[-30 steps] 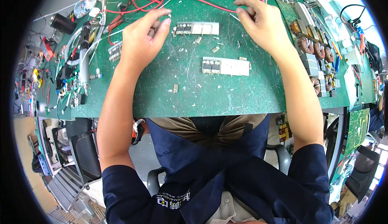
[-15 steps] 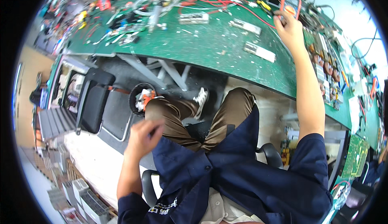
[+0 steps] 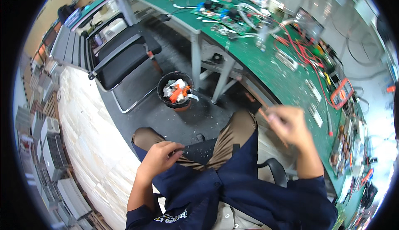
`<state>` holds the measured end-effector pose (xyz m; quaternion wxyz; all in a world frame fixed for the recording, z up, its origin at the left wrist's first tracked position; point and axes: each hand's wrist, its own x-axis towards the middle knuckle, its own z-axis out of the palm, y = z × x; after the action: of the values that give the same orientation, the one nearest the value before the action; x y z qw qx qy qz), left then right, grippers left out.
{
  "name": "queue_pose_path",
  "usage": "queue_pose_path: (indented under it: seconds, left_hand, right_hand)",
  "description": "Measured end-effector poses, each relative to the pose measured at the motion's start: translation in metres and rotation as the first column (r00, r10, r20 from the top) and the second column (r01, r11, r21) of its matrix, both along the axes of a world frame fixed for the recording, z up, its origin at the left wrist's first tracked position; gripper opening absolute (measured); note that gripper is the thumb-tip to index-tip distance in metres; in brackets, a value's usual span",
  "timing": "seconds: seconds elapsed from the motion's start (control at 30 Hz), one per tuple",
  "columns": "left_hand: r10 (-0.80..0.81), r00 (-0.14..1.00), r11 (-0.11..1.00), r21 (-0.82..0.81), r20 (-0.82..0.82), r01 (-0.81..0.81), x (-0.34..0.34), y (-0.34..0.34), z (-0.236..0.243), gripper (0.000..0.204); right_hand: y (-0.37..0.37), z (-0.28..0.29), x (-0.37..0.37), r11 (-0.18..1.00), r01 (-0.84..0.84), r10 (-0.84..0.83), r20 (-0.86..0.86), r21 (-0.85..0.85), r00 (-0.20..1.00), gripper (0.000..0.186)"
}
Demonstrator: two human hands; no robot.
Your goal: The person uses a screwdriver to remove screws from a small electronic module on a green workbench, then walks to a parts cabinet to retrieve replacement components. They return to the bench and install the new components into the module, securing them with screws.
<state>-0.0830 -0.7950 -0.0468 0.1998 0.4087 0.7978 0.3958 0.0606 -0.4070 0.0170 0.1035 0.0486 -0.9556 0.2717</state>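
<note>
Over my lap hangs my left hand [image 3: 161, 158], its fingers curled together and nothing visible in them. My right hand [image 3: 289, 124] is off the bench top, just in front of its near edge and above my right knee. Motion smears its fingers, so I cannot make out whether it holds anything. On the green workbench [image 3: 262, 70] beyond it lie two narrow pale metal modules [image 3: 316, 114], side by side. An orange-framed multimeter [image 3: 342, 94] rests farther right, among red wires [image 3: 297, 49].
A black waste bin [image 3: 161, 89] with white and orange scraps stands on the floor beside a black chair [image 3: 124, 59]. Circuit boards [image 3: 222, 16] and cables crowd the far bench. Grey boxes [image 3: 52, 159] are stacked at the left.
The view has swung left, bringing the chair and bin nearer the middle. My right hand has come away from the multimeter, back toward the bench edge. My left hand is over my lap.
</note>
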Motion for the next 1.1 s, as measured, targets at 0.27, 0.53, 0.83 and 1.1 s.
queue_pose_path:
  seconds: [0.27,0.53,0.83,1.1]
  left_hand:
    - [0.059,0.995,0.996,-0.074,0.078,-0.054,-0.200,-0.054,-0.107,0.015]
    - [0.332,0.941,0.942,-0.081,0.069,-0.326,-0.314,-0.148,-0.009,0.018]
    - [0.753,0.563,0.641,-0.188,0.340,-0.744,-0.258,-0.510,0.283,0.026]
    - [0.968,0.131,0.027,-0.432,-0.212,-0.902,-0.225,-0.824,0.453,0.024]
  right_hand:
    - [-0.148,-0.185,-0.225,0.922,-0.246,0.328,0.266,-0.300,0.907,0.016]
    - [-0.257,-0.075,-0.439,0.859,-0.395,0.501,0.376,-0.326,0.779,0.021]
    - [-0.502,0.153,-0.527,0.764,-0.645,0.355,0.830,0.009,0.431,0.023]
    - [-0.874,0.272,-0.618,0.414,-0.831,0.868,0.436,-0.370,0.238,0.025]
